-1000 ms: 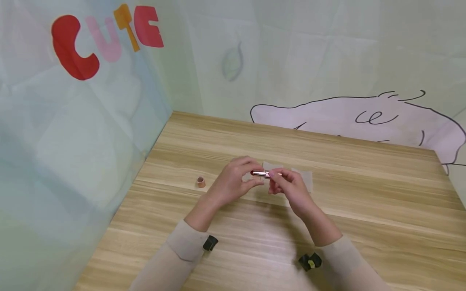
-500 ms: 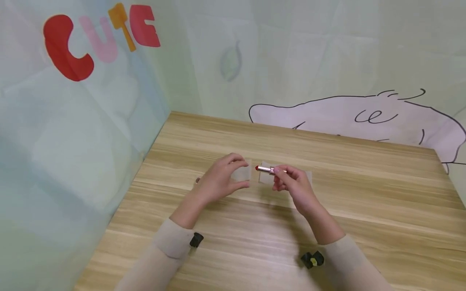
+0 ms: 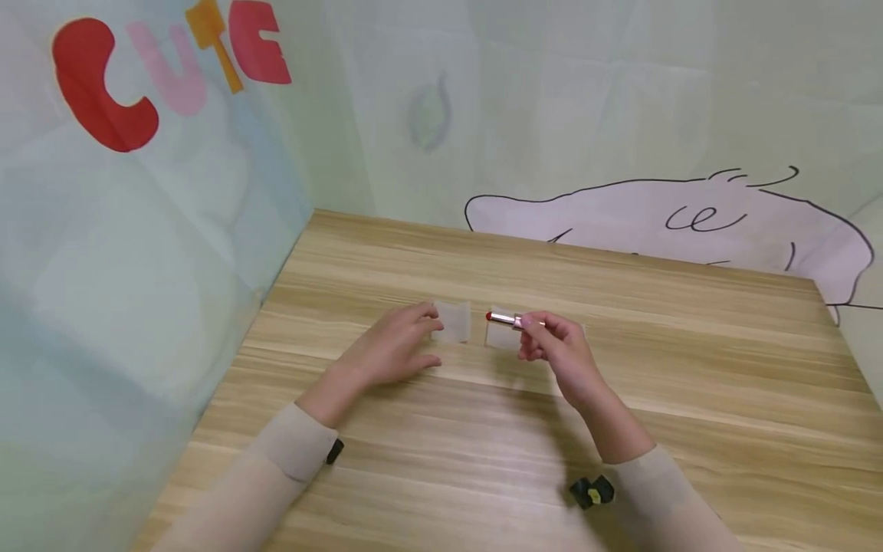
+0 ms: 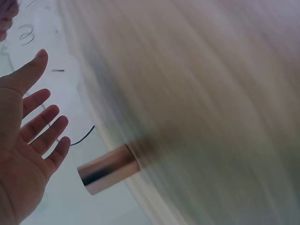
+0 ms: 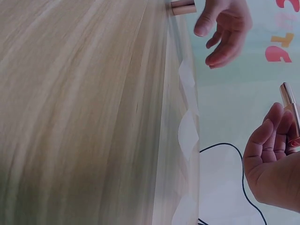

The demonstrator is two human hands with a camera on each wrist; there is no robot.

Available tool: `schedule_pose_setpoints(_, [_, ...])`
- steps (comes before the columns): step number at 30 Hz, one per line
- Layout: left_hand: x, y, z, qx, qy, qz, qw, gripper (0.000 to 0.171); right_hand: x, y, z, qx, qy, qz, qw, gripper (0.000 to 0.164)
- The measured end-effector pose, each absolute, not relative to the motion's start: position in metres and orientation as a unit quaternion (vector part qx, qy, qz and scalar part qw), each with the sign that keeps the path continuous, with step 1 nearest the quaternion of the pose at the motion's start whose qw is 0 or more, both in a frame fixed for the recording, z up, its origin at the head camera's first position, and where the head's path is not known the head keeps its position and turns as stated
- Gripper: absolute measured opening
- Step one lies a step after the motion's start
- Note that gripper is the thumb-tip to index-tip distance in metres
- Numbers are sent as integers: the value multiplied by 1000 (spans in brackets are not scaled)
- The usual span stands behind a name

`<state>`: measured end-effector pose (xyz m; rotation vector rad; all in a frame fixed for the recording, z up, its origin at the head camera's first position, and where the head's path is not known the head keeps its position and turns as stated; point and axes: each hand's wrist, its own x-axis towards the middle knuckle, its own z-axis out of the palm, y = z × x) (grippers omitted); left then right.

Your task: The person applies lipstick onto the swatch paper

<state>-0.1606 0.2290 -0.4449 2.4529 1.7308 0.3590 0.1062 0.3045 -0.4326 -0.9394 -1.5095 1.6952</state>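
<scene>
We had open room before the table's far edge (image 3: 552, 261), left hand (image 3: 386, 348) relaxed, right hand (image 3: 560, 349) pinching a lipstick (image 3: 503, 318); only wrist views showed the copper cap (image 4: 108, 169).

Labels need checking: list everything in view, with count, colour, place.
lipstick: 1, silvery with red tip, in the right hand
cap: 1, copper, upright on the table near the left hand
paper pieces: at least 2, whitish, on the table, some hidden by the right hand
table: 1, wood-toned, under both hands
wall covering: pale green-blue, behind and left
letters: 4, red, pink and orange, left wall, spelling CUTE
cartoon: 1, pale with black outline, back wall
wrist gear: 2, black, one by each cuff
sleeves: 2, beige, both forearms
left hand: 1, bare, over the table, holding nothing
right hand: 1, bare, pinching the lipstick
</scene>
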Motion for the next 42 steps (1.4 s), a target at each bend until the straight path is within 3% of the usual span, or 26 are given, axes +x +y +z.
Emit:
schedule_pose_setpoints(13, [-163,228,-455,814,573,51,78,70,98,308,-437,-364,-574,653,335,25])
schedule_pose_setpoints(42, [-163,230,-462,839,542,13,52,69,72,319,-445,-389,-610,615,313,34])
